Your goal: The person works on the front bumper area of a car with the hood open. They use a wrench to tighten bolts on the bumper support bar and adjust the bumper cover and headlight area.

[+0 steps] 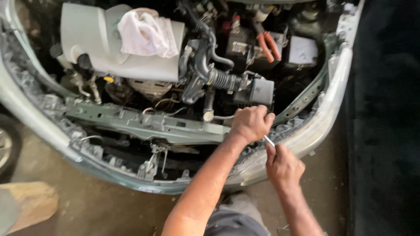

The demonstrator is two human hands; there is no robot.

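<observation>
Head view, open engine bay of a pale green car. Left hand (251,123): fist closed, resting on the front crossmember (144,122), just below the black air box (259,91). Right hand (283,165): fingers curled around a slim metal tool (269,140), at the bumper edge (323,118). Pink-white rag (142,32): lying on the grey engine cover (96,52). Battery (238,46): black, small multicoloured label on top. Yellow dipstick cap (108,79): below the cover. Tan cardboard (30,203): floor, lower left.
</observation>
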